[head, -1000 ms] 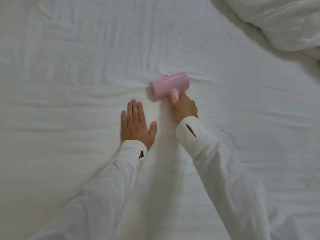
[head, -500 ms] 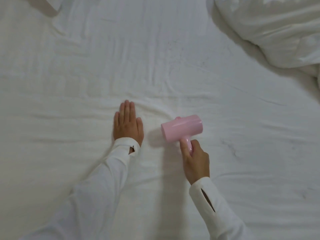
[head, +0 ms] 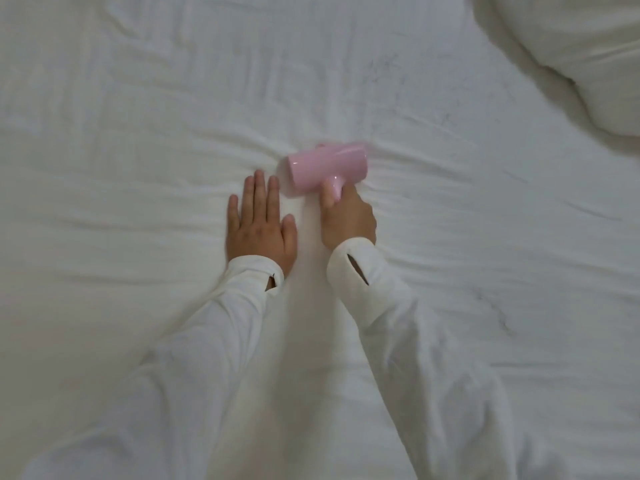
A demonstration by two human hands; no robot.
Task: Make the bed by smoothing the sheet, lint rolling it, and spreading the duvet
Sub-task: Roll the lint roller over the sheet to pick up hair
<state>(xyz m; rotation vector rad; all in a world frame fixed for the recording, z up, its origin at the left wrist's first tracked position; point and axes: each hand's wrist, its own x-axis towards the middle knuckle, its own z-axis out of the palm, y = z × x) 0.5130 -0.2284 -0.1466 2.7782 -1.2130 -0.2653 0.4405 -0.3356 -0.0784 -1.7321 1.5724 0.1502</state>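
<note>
Across the bed I see one white sheet (head: 138, 140), creased in long folds that run out from the middle. Near the centre lies one pink lint roller (head: 327, 168), its drum crosswise on the sheet and slightly blurred; its short handle is mostly hidden inside my right hand (head: 348, 220), whose fingers are curled round that handle, so I cannot see how long the handle is. My left hand (head: 259, 226) lies flat on the sheet just beside the roller's left end, palm down, fingers straight and close together, thumb out a little; whether a fingertip touches the drum I cannot tell. Both arms wear white sleeves (head: 398, 306), each with a small slit at the cuff, and both sleeves are cut off by the lower edge of the view. One bunched white duvet (head: 571, 57) sits in the upper right corner, well apart from the roller, cut off by the top and right edges. Faint dark threads or hairs lie on the sheet right of my right sleeve and above the roller, too small to identify. No writing on the roller is readable.
</note>
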